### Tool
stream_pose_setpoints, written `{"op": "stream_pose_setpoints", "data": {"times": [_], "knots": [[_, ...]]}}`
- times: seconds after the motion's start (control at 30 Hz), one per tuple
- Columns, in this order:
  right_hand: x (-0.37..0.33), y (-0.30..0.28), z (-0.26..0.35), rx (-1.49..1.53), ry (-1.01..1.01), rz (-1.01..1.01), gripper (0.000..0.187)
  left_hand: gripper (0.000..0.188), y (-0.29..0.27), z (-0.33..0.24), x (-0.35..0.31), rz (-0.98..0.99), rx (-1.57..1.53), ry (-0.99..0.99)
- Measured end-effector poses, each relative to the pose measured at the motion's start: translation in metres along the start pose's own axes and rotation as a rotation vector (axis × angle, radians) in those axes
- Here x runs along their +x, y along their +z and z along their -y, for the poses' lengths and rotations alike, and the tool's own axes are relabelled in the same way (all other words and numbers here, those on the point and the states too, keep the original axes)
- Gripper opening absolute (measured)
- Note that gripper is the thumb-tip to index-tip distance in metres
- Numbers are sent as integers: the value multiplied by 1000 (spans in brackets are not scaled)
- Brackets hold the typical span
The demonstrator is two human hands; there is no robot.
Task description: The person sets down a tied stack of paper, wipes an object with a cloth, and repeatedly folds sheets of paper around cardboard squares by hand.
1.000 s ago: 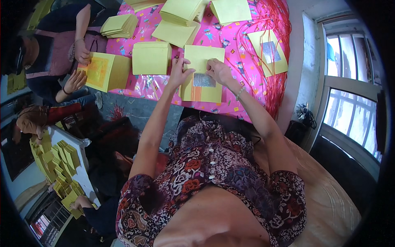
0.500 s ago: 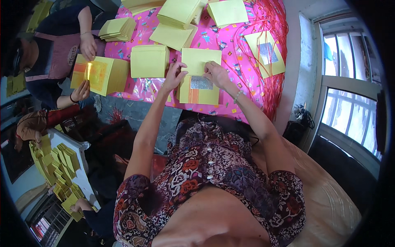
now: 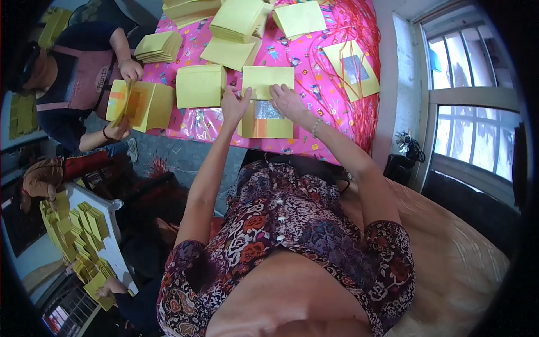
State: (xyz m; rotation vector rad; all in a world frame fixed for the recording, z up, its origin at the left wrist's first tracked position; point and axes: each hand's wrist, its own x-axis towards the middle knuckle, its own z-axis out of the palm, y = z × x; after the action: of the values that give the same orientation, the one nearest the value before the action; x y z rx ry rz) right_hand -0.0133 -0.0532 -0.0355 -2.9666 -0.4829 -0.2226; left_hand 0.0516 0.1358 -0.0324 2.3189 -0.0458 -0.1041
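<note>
On the pink patterned tablecloth (image 3: 213, 59) in front of me lies a sheet of yellow joss paper (image 3: 283, 130), with a silver foil patch (image 3: 266, 110) and an orange strip. A plain yellow piece (image 3: 268, 76) covers its upper part. My left hand (image 3: 236, 105) is at the left edge of the papers, thumb and fingers apart. My right hand (image 3: 291, 105) rests on the right side, fingers laid on the plain piece and the palm over part of the foil. Just left of my left hand stands a stack of yellow paper (image 3: 199, 87).
More yellow stacks (image 3: 236, 22) stand farther back. Red strings (image 3: 365, 62) trail down the table's right side across another foiled sheet (image 3: 337, 56). A co-worker (image 3: 78, 73) on the left handles an orange-printed paper pile (image 3: 157, 104). Another table (image 3: 115, 224) holds several yellow bundles.
My left hand has spread its thumb and fingers more. My right hand's fingers have flattened onto the paper. The co-worker has lifted and tilted the top orange-printed sheet.
</note>
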Motion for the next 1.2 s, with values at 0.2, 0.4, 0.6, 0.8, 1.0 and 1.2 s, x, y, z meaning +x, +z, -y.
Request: {"op": "stream_pose_setpoints", "data": {"times": [0.2,0.4,0.6,0.8,1.0,1.2], "knots": [[6,-3,11,19,18,-26,38,53,18,29,13,-63,-143,-33],[-2,-11,-2,195,319,-386,50,44,18,-2,9,28,-814,-390],[-14,-30,-25,1693,1013,-302,47,41,4,-27,-2,191,-1014,-245],[-68,-27,-65,1814,910,-387,35,39,8,-50,-31,329,-860,-94],[-140,10,-101,1754,1120,-438,36,32,-13,-2,-61,166,-363,189],[-160,48,-96,889,1148,-258,36,35,-38,16,-74,212,-61,327]]}}
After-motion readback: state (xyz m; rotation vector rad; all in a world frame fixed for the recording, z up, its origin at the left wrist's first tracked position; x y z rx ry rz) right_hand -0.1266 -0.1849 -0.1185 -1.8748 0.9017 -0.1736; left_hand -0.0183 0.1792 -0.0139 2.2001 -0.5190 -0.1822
